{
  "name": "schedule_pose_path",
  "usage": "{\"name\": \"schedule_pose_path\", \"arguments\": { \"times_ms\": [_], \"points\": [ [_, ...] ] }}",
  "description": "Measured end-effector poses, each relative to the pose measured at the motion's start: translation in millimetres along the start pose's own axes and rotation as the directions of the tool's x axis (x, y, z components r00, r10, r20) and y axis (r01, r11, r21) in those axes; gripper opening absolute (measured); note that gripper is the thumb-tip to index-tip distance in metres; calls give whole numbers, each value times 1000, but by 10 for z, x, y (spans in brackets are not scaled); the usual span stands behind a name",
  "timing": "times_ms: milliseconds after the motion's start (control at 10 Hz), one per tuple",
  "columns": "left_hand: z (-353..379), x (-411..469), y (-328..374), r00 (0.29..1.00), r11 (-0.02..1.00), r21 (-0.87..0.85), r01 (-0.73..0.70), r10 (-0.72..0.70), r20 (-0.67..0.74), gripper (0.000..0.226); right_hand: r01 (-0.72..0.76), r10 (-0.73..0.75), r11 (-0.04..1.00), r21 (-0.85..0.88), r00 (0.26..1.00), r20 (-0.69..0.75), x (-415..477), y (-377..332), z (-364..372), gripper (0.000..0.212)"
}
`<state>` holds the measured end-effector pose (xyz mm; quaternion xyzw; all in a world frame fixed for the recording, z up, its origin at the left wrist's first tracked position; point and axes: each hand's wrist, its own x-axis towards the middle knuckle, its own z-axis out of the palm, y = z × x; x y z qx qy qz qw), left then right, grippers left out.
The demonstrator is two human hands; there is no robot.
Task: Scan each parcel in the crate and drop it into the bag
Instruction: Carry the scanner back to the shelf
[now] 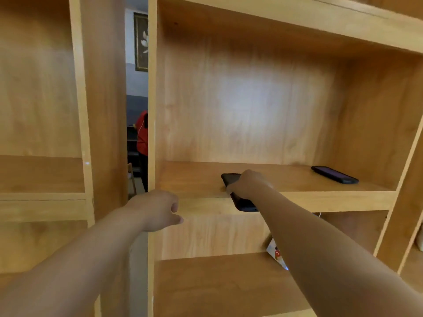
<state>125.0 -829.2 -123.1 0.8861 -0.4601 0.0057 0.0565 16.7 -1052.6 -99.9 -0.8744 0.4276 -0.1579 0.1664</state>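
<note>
Your right hand (246, 183) grips a flat black phone (245, 204) that overhangs the front edge of the pale wooden shelf (286, 179) — your left hand (158, 210) hovers beside it, loosely curled, holding nothing.

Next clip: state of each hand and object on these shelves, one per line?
Right hand: grips black flat handheld device, overhanging the wooden shelf edge.
Left hand: loosely curled, holding nothing.
Dark flat phone at right: lying flat, untouched.
White-and-red packet: partly hidden behind right forearm.
</note>
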Motion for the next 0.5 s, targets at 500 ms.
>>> {"name": "schedule_pose_path", "arguments": {
  "times_ms": [500],
  "points": [
    [-113,89,757,958,956,87,281,-285,37,38,178,-179,983,34,983,40,658,60,4,31]
  ]
}}
